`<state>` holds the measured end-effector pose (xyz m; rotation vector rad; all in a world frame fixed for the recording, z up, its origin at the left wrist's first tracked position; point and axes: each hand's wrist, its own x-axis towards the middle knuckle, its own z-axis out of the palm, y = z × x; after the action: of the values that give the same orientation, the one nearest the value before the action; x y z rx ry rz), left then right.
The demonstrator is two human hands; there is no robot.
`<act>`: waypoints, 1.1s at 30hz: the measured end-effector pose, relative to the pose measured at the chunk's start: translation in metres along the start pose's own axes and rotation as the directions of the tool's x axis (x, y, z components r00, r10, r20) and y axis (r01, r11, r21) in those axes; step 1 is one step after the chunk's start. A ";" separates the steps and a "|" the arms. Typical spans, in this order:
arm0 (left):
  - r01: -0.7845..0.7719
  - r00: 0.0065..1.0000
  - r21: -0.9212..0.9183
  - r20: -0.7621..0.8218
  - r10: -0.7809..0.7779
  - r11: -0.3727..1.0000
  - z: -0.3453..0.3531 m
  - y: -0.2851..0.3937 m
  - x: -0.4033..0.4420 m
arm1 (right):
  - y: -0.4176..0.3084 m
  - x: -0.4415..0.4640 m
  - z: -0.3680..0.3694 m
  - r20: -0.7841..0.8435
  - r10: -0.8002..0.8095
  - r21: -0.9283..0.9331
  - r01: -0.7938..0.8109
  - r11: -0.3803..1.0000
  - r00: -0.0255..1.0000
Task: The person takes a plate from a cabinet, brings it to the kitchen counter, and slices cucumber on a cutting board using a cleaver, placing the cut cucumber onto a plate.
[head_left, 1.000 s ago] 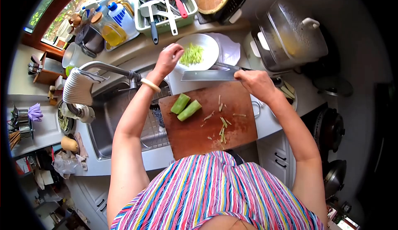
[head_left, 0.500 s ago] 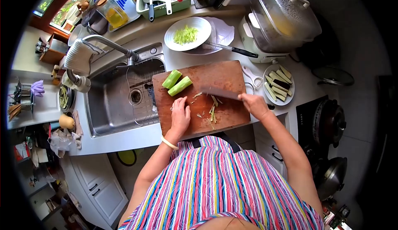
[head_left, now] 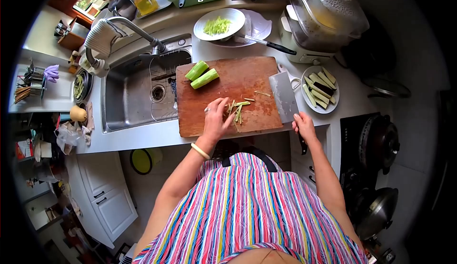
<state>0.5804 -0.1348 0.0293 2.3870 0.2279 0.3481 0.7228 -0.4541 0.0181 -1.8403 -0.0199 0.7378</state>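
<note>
My left hand (head_left: 218, 119) rests on the wooden cutting board (head_left: 257, 80), its fingers and thumb apart and touching a small heap of thin green strips (head_left: 239, 111). Gripped in my right hand (head_left: 304, 127) is a cleaver (head_left: 284, 97), its broad blade lying over the board's right edge. Part of a dark handle shows below that hand. Two peeled light-green vegetable pieces (head_left: 204, 79) lie side by side at the board's upper left. A single thin strip (head_left: 262, 93) lies apart near the blade.
Left of the board is a steel sink (head_left: 126, 102) with a faucet (head_left: 138, 30). Behind it stands a white bowl (head_left: 200, 29) of green shreds, beside a black-handled utensil (head_left: 281, 49). To the right are a plate (head_left: 323, 110) of eggplant pieces, a steamer (head_left: 328, 14) and a stove (head_left: 352, 140).
The cleaver has swung from over the board to its right edge, blade turned flat. My left hand has moved right and up to the strips, which now lie more bunched together. The camera view shifted slightly.
</note>
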 end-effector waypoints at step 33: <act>-0.271 0.830 -0.165 -0.538 0.143 0.948 -0.021 0.007 0.247 | -0.213 0.063 0.160 -0.017 -0.430 -0.103 0.426 0.899 0.903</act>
<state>0.8091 -0.0629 0.0947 2.0383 0.1566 1.0741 0.7651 -0.2113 0.1376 -1.8521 -0.4309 0.3945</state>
